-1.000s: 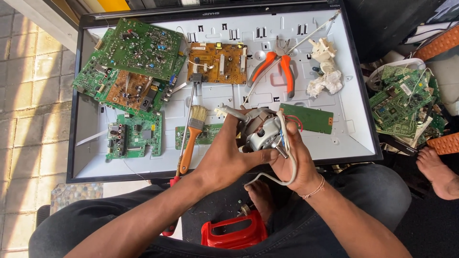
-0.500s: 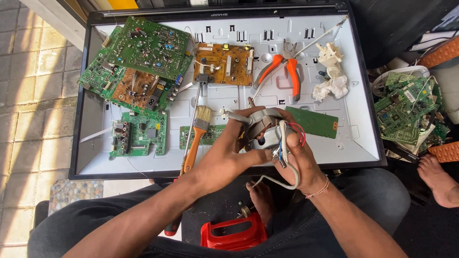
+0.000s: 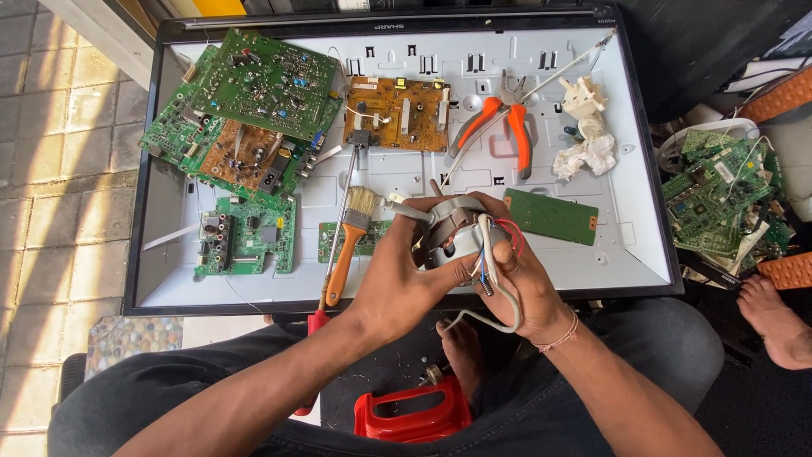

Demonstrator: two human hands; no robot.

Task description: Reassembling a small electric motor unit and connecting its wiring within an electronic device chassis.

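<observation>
— Panel [image 3: 592, 262] as bench: boards at its left corner, pliers [image 3: 501, 125] near the top edge?

— Yes. Both hands, left [image 3: 404, 275] and right [image 3: 518, 283], are closed around a motor [image 3: 452, 233] (wires trailing) over the bottom edge, beside a brush [image 3: 348, 241].

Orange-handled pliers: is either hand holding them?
No, the pliers lie on the white panel, while both hands grip the small motor.

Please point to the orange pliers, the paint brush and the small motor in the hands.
orange pliers [image 3: 518, 135], head view, on one orange handle.
paint brush [image 3: 345, 254], head view, on its orange handle.
small motor [image 3: 457, 228], head view, on its grey casing.
</observation>
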